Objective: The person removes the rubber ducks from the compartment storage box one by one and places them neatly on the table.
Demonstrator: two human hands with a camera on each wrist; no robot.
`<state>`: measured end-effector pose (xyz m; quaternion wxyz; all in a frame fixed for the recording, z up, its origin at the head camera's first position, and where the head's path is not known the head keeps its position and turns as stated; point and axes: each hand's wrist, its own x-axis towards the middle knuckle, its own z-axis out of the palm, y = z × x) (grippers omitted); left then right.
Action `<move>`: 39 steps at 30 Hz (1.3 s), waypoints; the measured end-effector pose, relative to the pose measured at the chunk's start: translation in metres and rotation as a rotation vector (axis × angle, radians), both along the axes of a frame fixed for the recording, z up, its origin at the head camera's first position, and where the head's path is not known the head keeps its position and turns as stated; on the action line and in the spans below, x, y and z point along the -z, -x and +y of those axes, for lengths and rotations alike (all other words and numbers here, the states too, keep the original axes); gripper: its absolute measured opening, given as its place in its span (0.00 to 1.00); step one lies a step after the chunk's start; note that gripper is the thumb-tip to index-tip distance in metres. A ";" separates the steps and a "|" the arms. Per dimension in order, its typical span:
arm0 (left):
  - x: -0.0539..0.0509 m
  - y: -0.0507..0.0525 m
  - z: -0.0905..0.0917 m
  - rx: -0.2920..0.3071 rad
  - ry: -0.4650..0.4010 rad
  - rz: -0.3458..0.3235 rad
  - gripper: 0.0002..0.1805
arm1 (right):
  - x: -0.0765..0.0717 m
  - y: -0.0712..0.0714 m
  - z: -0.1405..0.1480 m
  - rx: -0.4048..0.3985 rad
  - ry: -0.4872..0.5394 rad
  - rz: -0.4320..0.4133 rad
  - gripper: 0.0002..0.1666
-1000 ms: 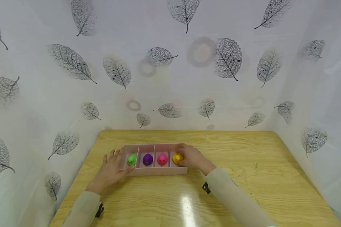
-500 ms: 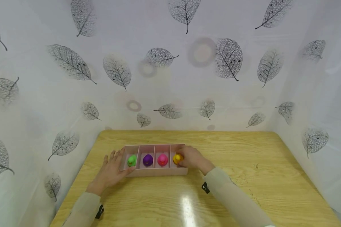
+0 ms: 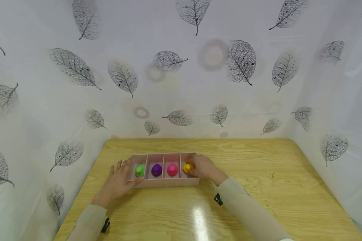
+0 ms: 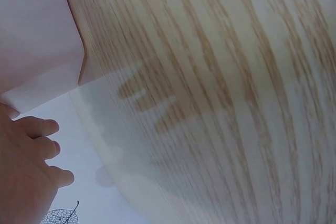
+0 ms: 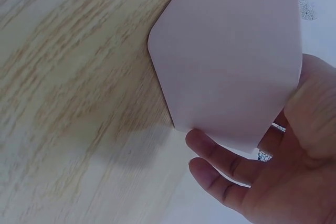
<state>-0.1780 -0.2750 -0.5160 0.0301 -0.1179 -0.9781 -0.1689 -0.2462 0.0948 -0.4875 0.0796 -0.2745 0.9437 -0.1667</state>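
A long pink box (image 3: 166,182) with side-by-side compartments stands on the table. From left to right it holds a green rubber duck (image 3: 140,171), a purple rubber duck (image 3: 157,170), a pink rubber duck (image 3: 172,169) and a yellow rubber duck (image 3: 187,168). My left hand (image 3: 117,180) rests at the box's left end, fingers spread, thumb along the front rim. My right hand (image 3: 203,168) reaches over the right end wall and pinches the yellow duck, partly covering it. In the right wrist view two fingers (image 5: 223,158) of this hand stay outside the box wall.
The wooden table (image 3: 259,167) extends around the box, mostly to its right and front. A pale curtain (image 3: 184,83) with a dark leaf print surrounds the table at the back and both sides.
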 end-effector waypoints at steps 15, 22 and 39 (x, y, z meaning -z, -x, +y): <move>-0.005 0.001 0.002 0.004 0.016 0.003 0.56 | -0.026 -0.003 0.013 0.038 0.166 0.034 0.25; -0.006 -0.001 0.003 0.002 0.020 0.004 0.56 | -0.032 -0.002 0.021 0.069 0.189 0.072 0.27; -0.005 -0.002 0.002 0.006 0.011 0.006 0.55 | -0.028 0.006 0.046 0.103 0.377 0.115 0.19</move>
